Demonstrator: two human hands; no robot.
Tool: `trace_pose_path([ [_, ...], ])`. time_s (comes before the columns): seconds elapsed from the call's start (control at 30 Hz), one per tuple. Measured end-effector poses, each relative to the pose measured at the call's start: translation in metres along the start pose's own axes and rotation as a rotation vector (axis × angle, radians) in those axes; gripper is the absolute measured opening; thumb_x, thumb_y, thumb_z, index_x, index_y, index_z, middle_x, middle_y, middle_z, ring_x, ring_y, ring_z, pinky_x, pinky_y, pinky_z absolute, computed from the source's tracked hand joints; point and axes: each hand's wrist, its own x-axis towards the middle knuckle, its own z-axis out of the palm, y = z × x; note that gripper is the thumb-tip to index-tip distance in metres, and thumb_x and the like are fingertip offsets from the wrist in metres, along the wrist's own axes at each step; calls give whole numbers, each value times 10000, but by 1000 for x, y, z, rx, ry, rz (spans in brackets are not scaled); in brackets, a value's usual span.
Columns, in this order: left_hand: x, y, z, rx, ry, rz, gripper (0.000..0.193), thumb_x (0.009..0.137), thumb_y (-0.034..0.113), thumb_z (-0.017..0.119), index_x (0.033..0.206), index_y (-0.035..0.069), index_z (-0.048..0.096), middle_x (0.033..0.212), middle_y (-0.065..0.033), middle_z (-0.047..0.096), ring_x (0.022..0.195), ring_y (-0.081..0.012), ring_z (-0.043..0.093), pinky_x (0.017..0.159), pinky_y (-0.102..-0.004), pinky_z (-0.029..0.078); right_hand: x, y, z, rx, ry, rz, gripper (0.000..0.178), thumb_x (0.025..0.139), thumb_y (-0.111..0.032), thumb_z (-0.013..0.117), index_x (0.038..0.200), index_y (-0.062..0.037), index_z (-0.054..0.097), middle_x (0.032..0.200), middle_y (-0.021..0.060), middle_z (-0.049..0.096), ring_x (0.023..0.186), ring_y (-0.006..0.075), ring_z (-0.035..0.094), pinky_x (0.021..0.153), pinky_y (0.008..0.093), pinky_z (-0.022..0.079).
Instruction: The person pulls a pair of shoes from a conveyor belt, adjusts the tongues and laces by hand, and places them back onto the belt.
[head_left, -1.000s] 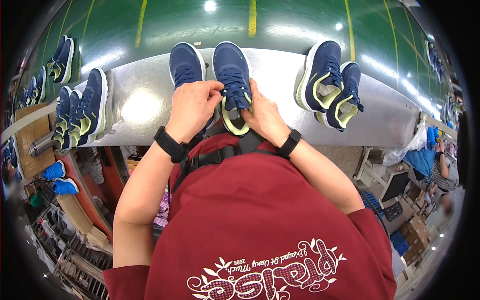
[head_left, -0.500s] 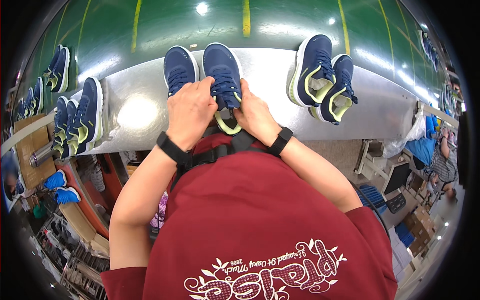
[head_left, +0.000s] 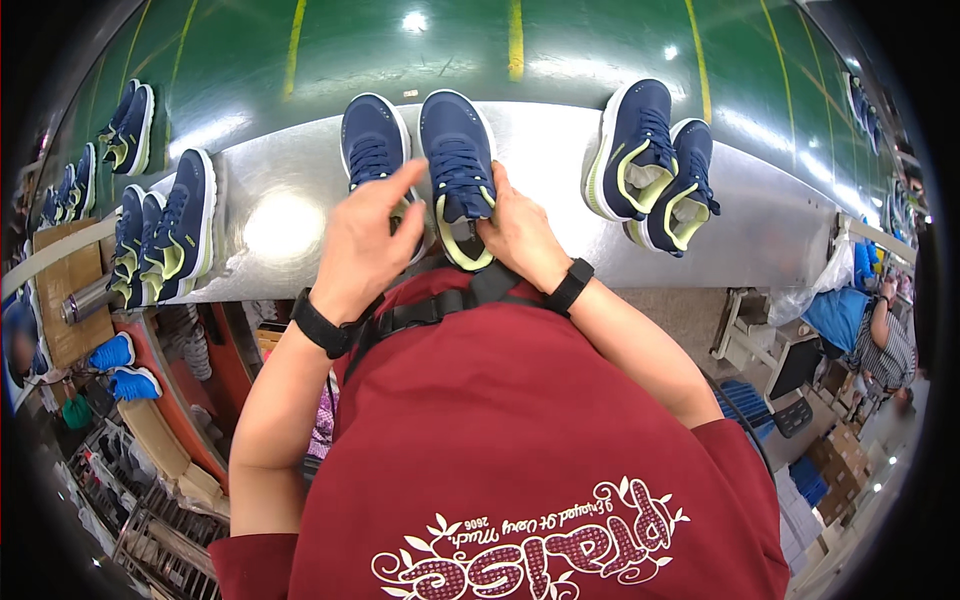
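Two navy sneakers with lime-green lining and white soles lie on the metal bench in front of me, toes pointing away. My right hand [head_left: 517, 222] grips the right-hand sneaker [head_left: 455, 140] by the side of its collar, thumb near the laces. My left hand [head_left: 368, 236] hovers over the heel part of the left-hand sneaker [head_left: 372, 135], thumb and forefinger spread apart with nothing between them. It hides much of that shoe's opening. The laces [head_left: 459, 178] of the right-hand sneaker are threaded across its tongue.
A navy pair [head_left: 640, 150] stands to the right on the metal bench [head_left: 545, 150], paper inside. More navy sneakers [head_left: 180, 225] stand at the left end. Beyond runs a green surface [head_left: 570, 45] with yellow lines. Blue shoes [head_left: 133, 383] sit lower left. Another person [head_left: 885, 340] is far right.
My left hand has come off the right-hand sneaker's laces, moved left and opened its fingers. My right hand keeps its hold on the shoe's side.
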Motion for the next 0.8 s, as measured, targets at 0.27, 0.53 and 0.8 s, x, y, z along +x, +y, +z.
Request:
trace_pose_path([
  [0.27, -36, -50, -12, -20, 410, -65, 286, 814, 86, 654, 1098, 47, 639, 1014, -116, 660, 920, -267, 627, 779, -345, 496, -5, -3, -17, 51, 62, 137, 670, 816, -172, 587, 1371, 72, 303, 752, 279, 624, 780, 453, 625, 727, 455, 478],
  [0.53, -38, -47, -16, 132, 357, 101, 280, 793, 74, 667, 1070, 43, 637, 1028, -121, 652, 964, -284, 606, 822, -364, 484, -5, -24, -36, -9, 9, 195, 659, 798, -166, 615, 1356, 43, 332, 1053, 280, 617, 983, 407, 612, 860, 428, 476],
  [0.8, -17, -15, 5, 98, 154, 404, 231, 757, -5, 662, 985, 24, 649, 950, -109, 657, 893, -276, 616, 779, -356, 500, -10, -9, -53, 340, 298, 77, 216, 837, -69, 609, 1034, 4, 655, 871, 108, 704, 805, 159, 681, 755, 269, 524],
])
